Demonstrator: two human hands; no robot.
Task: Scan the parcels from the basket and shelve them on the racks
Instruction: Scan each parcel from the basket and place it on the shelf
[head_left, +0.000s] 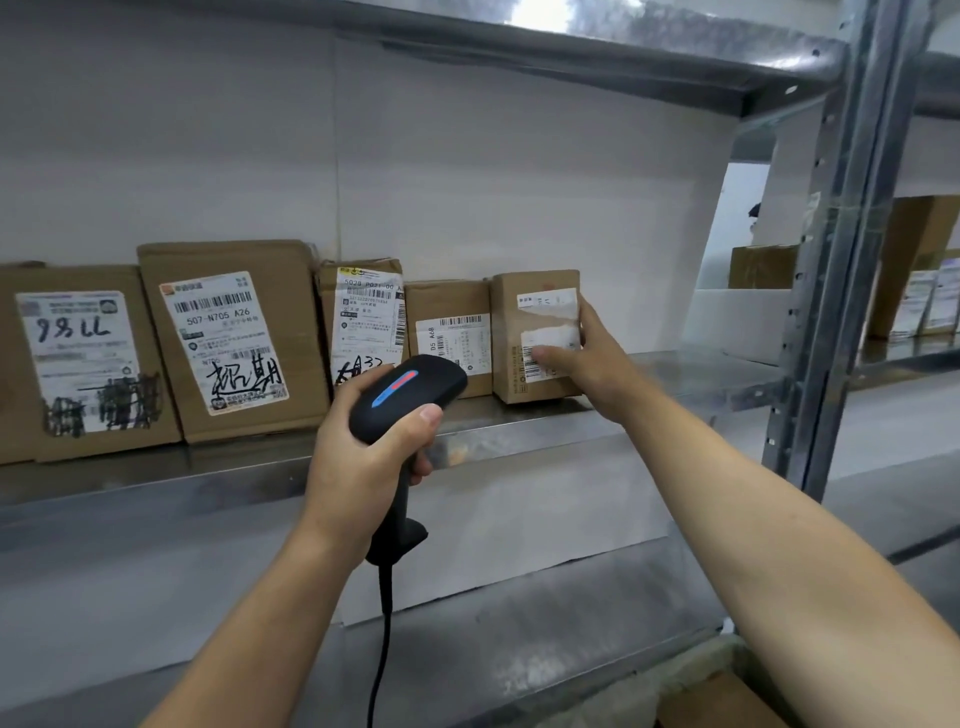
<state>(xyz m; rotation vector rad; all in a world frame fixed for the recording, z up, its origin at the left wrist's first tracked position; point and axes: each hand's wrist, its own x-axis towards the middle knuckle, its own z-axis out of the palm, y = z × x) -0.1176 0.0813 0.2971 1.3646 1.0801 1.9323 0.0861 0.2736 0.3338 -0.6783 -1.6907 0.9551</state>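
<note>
Left hand (358, 452) clenched round scanner (410, 395), held ready for scanning | right hand (597, 358) grasping parcel (511, 322), standing it upright on shelf (701, 374), label (548, 304) outward (likely so it reads easily).

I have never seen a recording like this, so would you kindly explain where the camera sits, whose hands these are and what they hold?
There is no machine: a person wears one wide-angle camera on the head, so you see their own arms from above. The left hand grips a black corded barcode scanner. The right hand holds a small brown parcel, standing on the metal shelf at the right end of a row. Four other labelled parcels stand to its left against the white back panel.
</note>
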